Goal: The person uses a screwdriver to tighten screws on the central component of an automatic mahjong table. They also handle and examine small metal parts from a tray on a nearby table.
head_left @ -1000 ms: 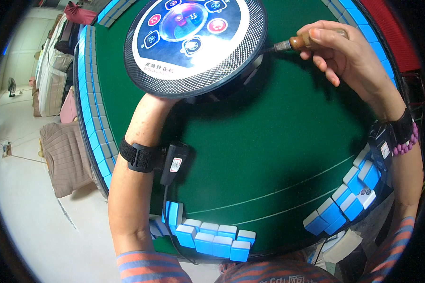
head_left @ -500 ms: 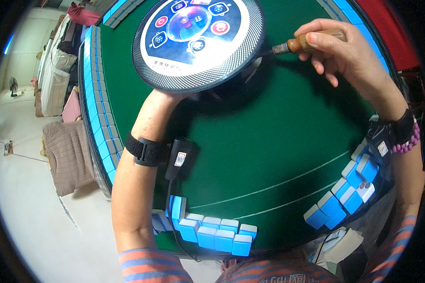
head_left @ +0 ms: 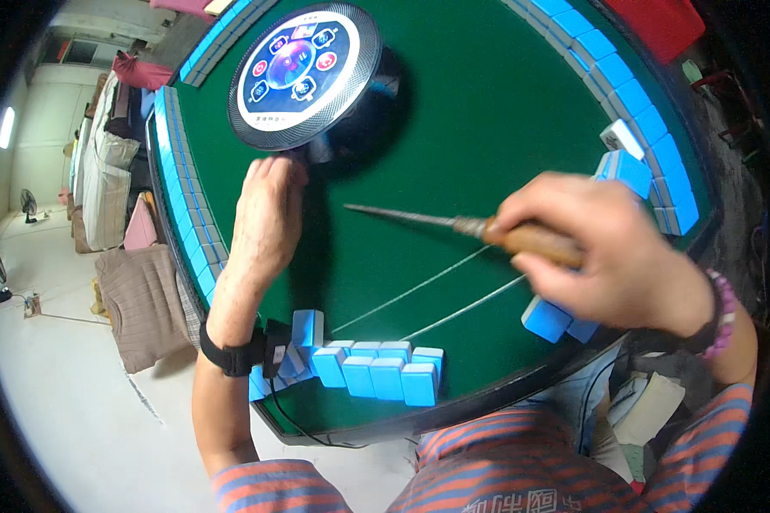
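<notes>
A round console [head_left: 304, 77] with a lit dial and a mesh rim sits tilted on the green tabletop [head_left: 419, 111], raised on a dark base. My left hand [head_left: 269, 209] is closed, its curled fingers just below the console's near edge; whatever they hold is hidden. In my right hand [head_left: 590, 256] is a screwdriver [head_left: 535, 242] with a wooden handle, gripped in a fist. Its long, dark, narrow shaft points left over the felt, apart from the console. The exact shape of its tip is hard to make out.
Blue-and-white mahjong tiles [head_left: 376, 376] stand in a short double row at the near edge. Long tile walls line the left [head_left: 184, 179] and right [head_left: 629, 98] sides. A few tiles lie partly under my right hand. A brown cushioned seat [head_left: 145, 295] stands left of the table.
The console, earlier close to me over my left hand, is now lower and farther off. My left hand has come into sight. The screwdriver has moved away from the console, toward me.
</notes>
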A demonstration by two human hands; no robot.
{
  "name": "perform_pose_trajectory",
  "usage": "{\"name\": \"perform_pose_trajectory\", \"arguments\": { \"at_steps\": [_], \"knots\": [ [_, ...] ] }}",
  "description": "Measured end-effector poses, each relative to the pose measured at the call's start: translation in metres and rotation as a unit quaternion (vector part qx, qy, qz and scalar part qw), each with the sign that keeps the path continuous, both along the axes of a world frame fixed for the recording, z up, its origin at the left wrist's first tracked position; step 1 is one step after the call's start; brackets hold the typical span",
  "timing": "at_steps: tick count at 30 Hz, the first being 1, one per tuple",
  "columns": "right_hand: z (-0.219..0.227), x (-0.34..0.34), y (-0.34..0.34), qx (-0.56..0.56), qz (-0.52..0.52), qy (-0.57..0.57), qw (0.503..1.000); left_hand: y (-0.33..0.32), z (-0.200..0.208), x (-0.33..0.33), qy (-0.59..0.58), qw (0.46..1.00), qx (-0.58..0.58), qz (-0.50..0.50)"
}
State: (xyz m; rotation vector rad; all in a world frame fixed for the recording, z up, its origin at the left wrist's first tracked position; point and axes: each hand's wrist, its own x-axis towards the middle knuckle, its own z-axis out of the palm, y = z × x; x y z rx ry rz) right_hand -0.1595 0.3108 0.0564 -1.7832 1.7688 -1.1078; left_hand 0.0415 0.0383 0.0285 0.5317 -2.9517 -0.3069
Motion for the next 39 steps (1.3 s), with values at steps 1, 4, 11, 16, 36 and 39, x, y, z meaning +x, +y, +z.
{"name": "perform_pose_trajectory", "arguments": {
  "at_steps": [1, 4, 11, 16, 36, 39],
  "knots": [
    [-0.011, 0.014, 0.003, -0.006, -0.004, 0.043, 0.999, 0.006, 0.001, 0.004, 0.019, 1.0, 0.012, 0.004],
    [-0.026, 0.048, 0.001, -0.009, 0.015, 0.119, 0.993, 0.016, 0.007, 0.035, -0.02, 0.999, 0.027, 0.029],
    [-0.025, 0.038, -0.026, 0.08, 0.011, 0.069, 0.994, 0.019, 0.013, 0.058, -0.056, 0.994, 0.086, 0.048],
    [-0.022, -0.03, -0.119, 0.119, -0.142, -0.348, 0.919, -0.033, 0.018, 0.02, 0.149, 0.855, 0.423, 0.26],
    [-0.022, -0.054, -0.21, 0.034, -0.092, -0.445, 0.89, -0.088, 0.002, -0.028, 0.251, 0.467, 0.838, 0.131],
    [-0.022, -0.055, -0.205, 0.028, -0.072, -0.435, 0.897, -0.083, 0.003, -0.029, 0.254, 0.463, 0.841, 0.116]
  ]
}}
